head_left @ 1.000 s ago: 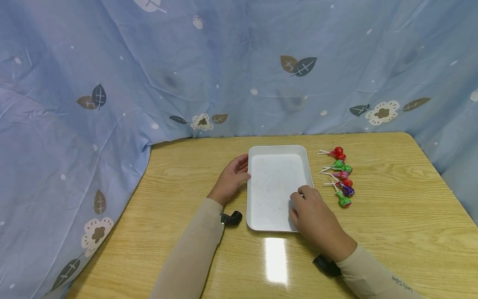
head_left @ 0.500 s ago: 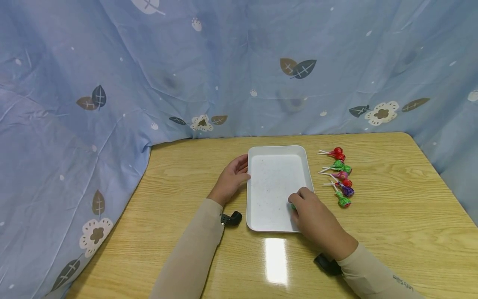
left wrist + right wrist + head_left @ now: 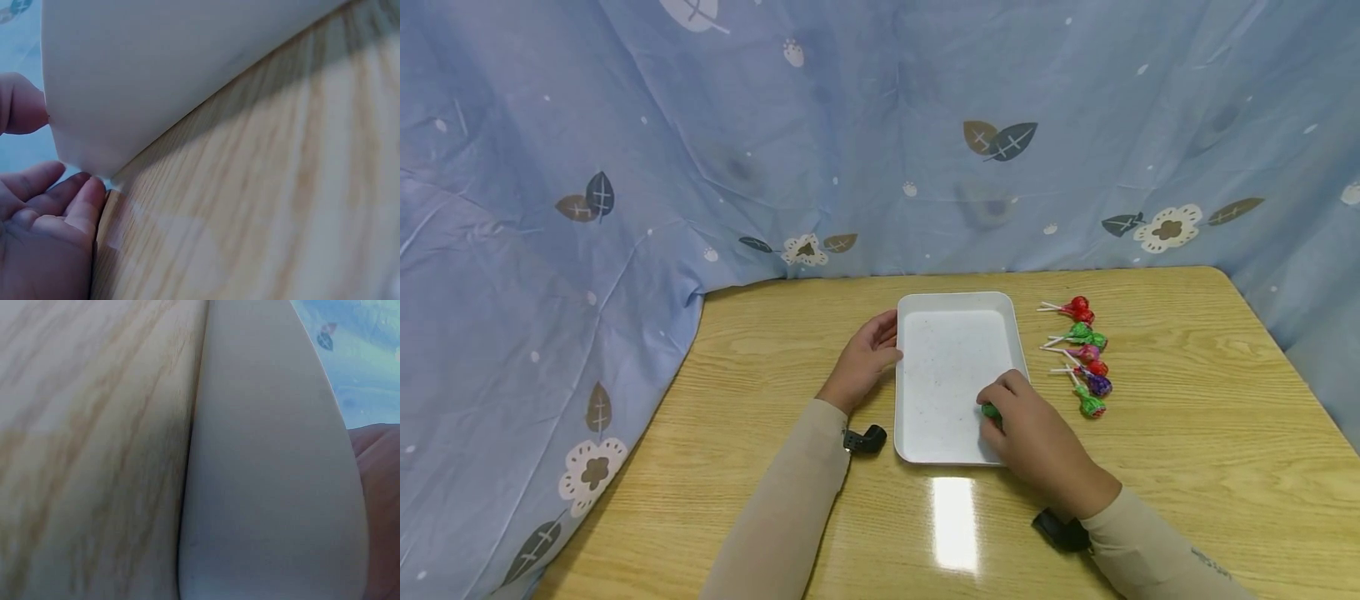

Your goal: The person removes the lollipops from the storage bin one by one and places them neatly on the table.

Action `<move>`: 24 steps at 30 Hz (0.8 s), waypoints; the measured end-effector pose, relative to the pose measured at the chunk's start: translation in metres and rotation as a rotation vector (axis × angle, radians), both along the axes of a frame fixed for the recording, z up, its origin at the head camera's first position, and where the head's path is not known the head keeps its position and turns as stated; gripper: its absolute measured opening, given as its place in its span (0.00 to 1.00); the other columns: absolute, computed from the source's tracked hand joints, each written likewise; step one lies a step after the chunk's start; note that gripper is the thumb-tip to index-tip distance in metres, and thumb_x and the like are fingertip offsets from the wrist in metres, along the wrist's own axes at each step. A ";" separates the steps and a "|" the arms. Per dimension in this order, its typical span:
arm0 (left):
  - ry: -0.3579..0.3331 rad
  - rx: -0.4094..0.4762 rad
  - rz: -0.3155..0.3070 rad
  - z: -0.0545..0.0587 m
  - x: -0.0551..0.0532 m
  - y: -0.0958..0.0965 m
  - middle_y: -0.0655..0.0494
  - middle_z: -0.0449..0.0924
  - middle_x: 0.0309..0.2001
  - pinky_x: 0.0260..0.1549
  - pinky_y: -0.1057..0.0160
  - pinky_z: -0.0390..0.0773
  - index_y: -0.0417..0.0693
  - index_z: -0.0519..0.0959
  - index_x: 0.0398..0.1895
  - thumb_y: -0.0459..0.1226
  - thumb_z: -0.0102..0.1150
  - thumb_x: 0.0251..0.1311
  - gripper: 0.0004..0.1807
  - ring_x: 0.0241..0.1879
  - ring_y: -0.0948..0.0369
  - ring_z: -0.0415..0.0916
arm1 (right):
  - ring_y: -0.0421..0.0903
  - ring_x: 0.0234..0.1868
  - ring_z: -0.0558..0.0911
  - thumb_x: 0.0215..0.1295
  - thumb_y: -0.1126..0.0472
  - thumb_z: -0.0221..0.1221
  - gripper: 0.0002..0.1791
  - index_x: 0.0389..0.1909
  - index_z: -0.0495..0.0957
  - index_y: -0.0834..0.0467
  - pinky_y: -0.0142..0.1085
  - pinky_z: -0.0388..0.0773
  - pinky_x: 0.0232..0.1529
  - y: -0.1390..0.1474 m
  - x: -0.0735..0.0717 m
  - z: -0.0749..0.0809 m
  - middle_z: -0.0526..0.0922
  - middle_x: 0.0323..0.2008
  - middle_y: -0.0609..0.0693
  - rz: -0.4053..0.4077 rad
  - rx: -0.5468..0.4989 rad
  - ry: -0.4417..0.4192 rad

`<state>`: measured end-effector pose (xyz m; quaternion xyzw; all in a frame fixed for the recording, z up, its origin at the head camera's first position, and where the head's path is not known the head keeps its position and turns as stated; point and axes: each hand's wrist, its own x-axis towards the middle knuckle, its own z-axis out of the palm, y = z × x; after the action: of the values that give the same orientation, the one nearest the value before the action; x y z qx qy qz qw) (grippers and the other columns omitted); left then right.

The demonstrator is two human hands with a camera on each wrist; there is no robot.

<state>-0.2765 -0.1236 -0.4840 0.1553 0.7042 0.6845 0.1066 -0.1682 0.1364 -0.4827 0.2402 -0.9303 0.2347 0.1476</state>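
Note:
A shallow white tray lies on the wooden table. My left hand rests against its left side, with the thumb tip at the rim. In the left wrist view, the fingers are loosely bent beside the foot of the tray's outer wall. Over the tray's front right part, my right hand pinches a green-wrapped lollipop; its stick is hidden by the hand. The right wrist view shows mostly the tray's outer wall, with part of the right hand behind it.
Right of the tray, several wrapped lollipops lie in a column, red, green, pink and purple, sticks mostly pointing left. A blue patterned curtain hangs behind the wooden table and along its sides.
The right hand has shifted slightly left over the tray, and the green lollipop between its fingers has come into sight. The left hand, tray and other lollipops stay in place.

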 end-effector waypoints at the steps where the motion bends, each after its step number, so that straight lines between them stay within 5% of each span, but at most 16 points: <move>1: -0.004 0.000 -0.003 0.001 0.000 0.000 0.40 0.54 0.71 0.63 0.55 0.62 0.35 0.51 0.73 0.24 0.50 0.61 0.36 0.68 0.48 0.56 | 0.40 0.34 0.72 0.54 0.65 0.64 0.10 0.38 0.78 0.58 0.34 0.77 0.32 0.000 0.000 0.001 0.71 0.38 0.46 -0.001 -0.016 -0.002; 6: -0.023 0.020 0.000 -0.001 -0.001 -0.001 0.41 0.54 0.71 0.63 0.55 0.62 0.36 0.51 0.73 0.23 0.50 0.61 0.36 0.68 0.49 0.55 | 0.39 0.34 0.69 0.55 0.64 0.64 0.10 0.38 0.75 0.57 0.32 0.74 0.31 0.003 -0.002 0.003 0.71 0.37 0.45 -0.007 -0.098 -0.029; 16: 0.001 0.038 0.048 -0.026 -0.012 0.000 0.51 0.61 0.69 0.59 0.63 0.67 0.45 0.58 0.72 0.25 0.53 0.61 0.35 0.65 0.58 0.62 | 0.36 0.33 0.76 0.55 0.68 0.63 0.11 0.41 0.78 0.57 0.32 0.80 0.31 0.010 -0.006 0.000 0.72 0.40 0.44 0.045 -0.308 -0.001; 24: -0.003 0.046 0.054 -0.028 -0.012 0.000 0.52 0.62 0.68 0.58 0.64 0.68 0.46 0.59 0.72 0.26 0.53 0.59 0.36 0.64 0.57 0.63 | 0.38 0.37 0.76 0.54 0.71 0.65 0.14 0.40 0.76 0.57 0.28 0.79 0.33 0.014 -0.006 0.000 0.74 0.39 0.45 0.091 -0.430 0.027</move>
<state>-0.2884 -0.1234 -0.5117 0.1379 0.6922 0.7032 0.0855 -0.1737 0.1505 -0.4831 0.2482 -0.8450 0.4308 0.1969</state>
